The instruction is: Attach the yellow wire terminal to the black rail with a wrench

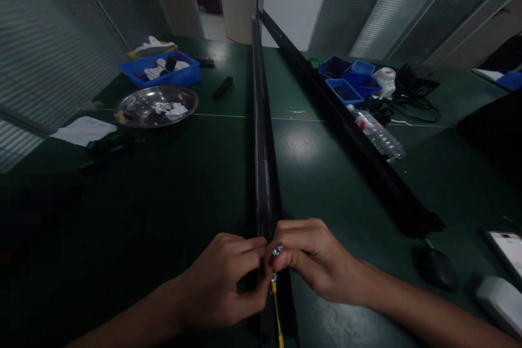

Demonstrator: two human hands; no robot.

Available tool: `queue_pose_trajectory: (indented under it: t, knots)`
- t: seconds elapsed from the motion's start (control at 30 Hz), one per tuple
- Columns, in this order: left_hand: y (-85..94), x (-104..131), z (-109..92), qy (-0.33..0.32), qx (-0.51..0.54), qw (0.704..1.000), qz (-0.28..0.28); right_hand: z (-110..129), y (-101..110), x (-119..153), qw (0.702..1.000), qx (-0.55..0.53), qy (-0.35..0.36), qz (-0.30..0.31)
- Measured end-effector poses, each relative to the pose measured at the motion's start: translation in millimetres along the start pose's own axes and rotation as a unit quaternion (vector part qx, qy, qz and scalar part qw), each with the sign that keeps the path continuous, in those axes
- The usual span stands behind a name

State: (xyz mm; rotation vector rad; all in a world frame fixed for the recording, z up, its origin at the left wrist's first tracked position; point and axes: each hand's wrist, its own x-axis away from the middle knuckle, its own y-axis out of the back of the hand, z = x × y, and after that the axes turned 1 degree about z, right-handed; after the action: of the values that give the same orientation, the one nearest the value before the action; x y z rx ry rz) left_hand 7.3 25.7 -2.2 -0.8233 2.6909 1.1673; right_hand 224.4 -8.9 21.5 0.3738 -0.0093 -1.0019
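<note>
My right hand is closed in a pinch on a small shiny metal fitting, which shows between thumb and forefinger. Below the fitting hangs a thin yellow cord, running down past the bottom of the view. Close against it, my left hand has its thumb and fingertips pressed together beside the metal; what they grip is hidden. Both hands are over the near part of a long black strip that stretches away across the dark green table.
A second black strip runs diagonally to the right. Left stand a metal bowl and a blue basket. Rightward are blue bins, a plastic bottle, a black computer mouse and a phone.
</note>
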Motion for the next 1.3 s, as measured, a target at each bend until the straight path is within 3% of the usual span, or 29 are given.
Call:
queue_pose_trajectory:
  t: [0.2,0.47,0.63,1.1,1.3]
  knots:
    - [1.0,-0.2,-1.9,0.010,0.031,0.999,0.024,8.7,3.2,-1.2,0.995,-0.064,-0.069,0.043]
    - [-2.9,1.6,0.6,0.001,0.007,1.000,-0.016,25.1,2.8,-3.0,0.995,0.056,-0.076,0.033]
    - [-4.1,3.9,0.8,0.024,0.002,1.000,0.010,28.1,0.7,-2.1,0.992,0.088,-0.088,0.025]
    - [-2.5,4.9,-0.4,0.026,-0.012,0.999,0.019,34.3,2.7,-0.3,0.988,0.134,-0.077,0.010]
    - [1.3,4.7,-0.5,0.030,0.001,0.999,0.044,38.7,7.2,-1.1,0.981,0.148,-0.111,0.050]
